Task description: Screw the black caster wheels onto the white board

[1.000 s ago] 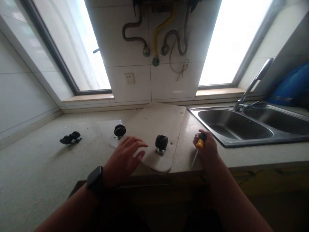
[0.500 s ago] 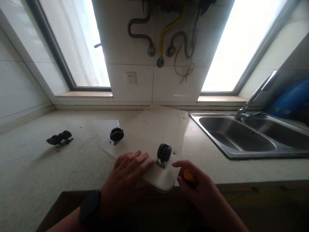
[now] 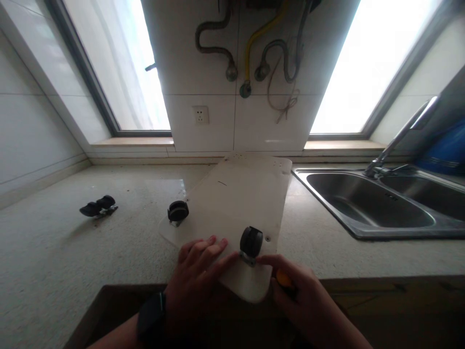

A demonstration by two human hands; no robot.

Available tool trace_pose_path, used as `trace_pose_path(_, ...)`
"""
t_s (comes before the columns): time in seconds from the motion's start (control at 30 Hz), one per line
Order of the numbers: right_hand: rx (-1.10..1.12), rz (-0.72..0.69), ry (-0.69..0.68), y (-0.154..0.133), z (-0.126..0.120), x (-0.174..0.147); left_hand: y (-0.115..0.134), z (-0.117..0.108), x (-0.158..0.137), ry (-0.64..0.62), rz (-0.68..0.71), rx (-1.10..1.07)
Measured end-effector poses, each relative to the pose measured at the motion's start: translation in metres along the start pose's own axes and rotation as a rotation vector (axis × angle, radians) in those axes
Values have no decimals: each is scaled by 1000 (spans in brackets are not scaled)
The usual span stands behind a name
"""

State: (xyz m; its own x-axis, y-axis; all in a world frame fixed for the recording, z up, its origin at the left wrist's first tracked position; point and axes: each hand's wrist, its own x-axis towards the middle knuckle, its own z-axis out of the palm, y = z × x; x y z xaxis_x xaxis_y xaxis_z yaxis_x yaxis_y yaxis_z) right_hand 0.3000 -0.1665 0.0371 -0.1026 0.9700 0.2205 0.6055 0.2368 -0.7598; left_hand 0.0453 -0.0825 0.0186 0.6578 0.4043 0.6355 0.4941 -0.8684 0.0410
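Note:
A white board [image 3: 250, 194] lies on the counter with its near corner over the front edge. Two black caster wheels stand on it: the near caster [image 3: 251, 241] with a metal plate under it, and the left caster [image 3: 178, 211]. My left hand [image 3: 203, 266] rests flat on the board, fingers spread, one digit reaching the near caster's plate. My right hand [image 3: 296, 283] curls around an orange-and-black handle [image 3: 283, 278], the rest of that tool being hidden. Its index finger stretches to the plate's right side.
Another black caster pair [image 3: 97, 207] lies at the counter's left. A steel double sink [image 3: 366, 206] with a faucet [image 3: 395, 140] is at the right. Hoses [image 3: 250, 48] and a socket [image 3: 200, 115] are on the wall behind, between two windows.
My right index finger has moved left to the near caster's plate, and a digit of my left hand now reaches its other side. The board's near end has come slightly towards me.

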Motion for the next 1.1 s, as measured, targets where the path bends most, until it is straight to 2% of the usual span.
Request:
trace_pose_path(0.43, -38, 22, 13, -4, 1, -1, 0, 1, 2, 48, 3, -9)
trace_pose_path(0.67, -118, -51, 46, -8, 0, -1, -1, 2, 0, 26, 6, -16)
trace_pose_path(1.1, -204, -15, 14, -15, -2, -1, 0, 2, -2, 8, -15, -17)
